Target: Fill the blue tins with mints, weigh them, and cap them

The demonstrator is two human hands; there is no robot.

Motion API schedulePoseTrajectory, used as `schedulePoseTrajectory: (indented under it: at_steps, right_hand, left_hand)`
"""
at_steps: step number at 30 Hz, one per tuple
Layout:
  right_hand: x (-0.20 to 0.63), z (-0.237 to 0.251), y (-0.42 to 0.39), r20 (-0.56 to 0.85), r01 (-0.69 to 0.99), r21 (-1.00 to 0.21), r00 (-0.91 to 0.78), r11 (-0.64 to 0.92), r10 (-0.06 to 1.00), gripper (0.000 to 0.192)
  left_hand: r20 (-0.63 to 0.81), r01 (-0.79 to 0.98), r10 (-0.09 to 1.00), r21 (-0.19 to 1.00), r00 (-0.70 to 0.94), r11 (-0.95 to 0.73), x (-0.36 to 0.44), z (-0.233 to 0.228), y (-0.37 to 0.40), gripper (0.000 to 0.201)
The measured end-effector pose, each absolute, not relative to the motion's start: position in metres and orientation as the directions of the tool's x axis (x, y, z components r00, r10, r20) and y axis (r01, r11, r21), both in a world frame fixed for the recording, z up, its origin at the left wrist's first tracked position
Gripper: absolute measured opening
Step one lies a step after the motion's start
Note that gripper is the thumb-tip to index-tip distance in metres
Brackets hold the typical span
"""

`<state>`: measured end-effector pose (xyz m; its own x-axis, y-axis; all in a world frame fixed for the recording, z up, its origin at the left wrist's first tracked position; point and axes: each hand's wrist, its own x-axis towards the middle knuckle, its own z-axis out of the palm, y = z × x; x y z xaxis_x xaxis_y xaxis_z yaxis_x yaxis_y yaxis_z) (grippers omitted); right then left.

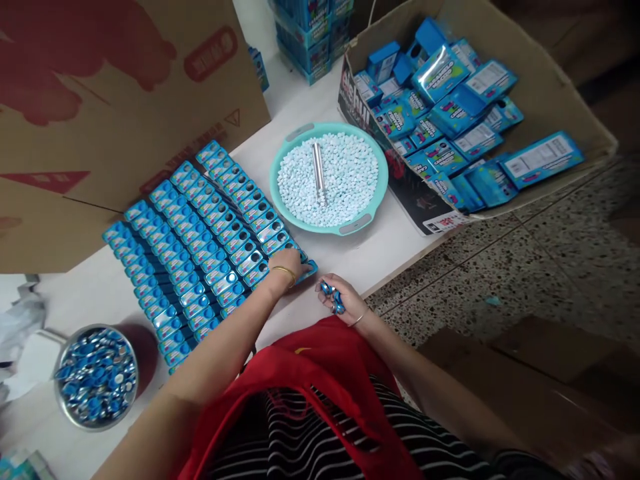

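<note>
Blue rectangular tins [200, 237], lying open in slanted rows on the white table [350, 257], fill the space in front of the person. The left hand [289, 261], with a thin gold bangle at the wrist, rests palm down on the near right corner of these rows, fingers spread flat over the last tin there; I cannot tell whether it grips anything. The right hand [343, 300] sits just beside that corner, near the table's edge, its fingers curled closed around several small blue and silver lids [333, 295].

Beyond the rows stands a round turquoise plastic tray [373, 153] heaped with pale blue-white candies [345, 180], with a short silver metal tube [318, 170] lying in them. To the right, a large open cardboard box [550, 87] holds loose blue printed packets [450, 127]. At the near left, well apart from both hands, a round metal tin [95, 377] is full of more blue and silver lids. A big brown carton [100, 100] with red print leans behind the rows.
</note>
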<state>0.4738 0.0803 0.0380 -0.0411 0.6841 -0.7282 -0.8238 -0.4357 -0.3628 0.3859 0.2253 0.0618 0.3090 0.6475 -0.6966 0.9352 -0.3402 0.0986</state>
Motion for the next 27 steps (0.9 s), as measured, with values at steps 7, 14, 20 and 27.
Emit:
schedulePoseTrajectory:
  at_steps: [7,14,20,27]
  right_hand:
    - [0.458,0.041,0.082,-0.763,-0.824,-0.378,0.019,-0.422,0.646,0.035]
    - [0.444,0.044,0.095,-0.754,-0.798,-0.386,-0.018,-0.464,0.657,0.036]
    - [0.444,0.033,0.082,-0.689,-0.719,-0.237,-0.349,-0.653,0.635,0.03]
    - [0.444,0.015,0.07,-0.614,-0.622,-0.154,-0.549,-0.768,0.568,0.022]
  left_hand:
    - [-0.368,0.622,0.581,0.712,0.726,-0.327,0.346,0.077,0.171,0.014]
    - [-0.277,0.659,0.776,0.717,0.567,-0.226,0.337,0.074,0.178,0.005]
    - [-0.535,0.945,0.782,0.238,0.319,-0.222,0.356,0.063,0.225,0.015]
    - [-0.653,0.961,0.719,0.057,0.24,-0.269,0.37,0.05,0.25,0.036]
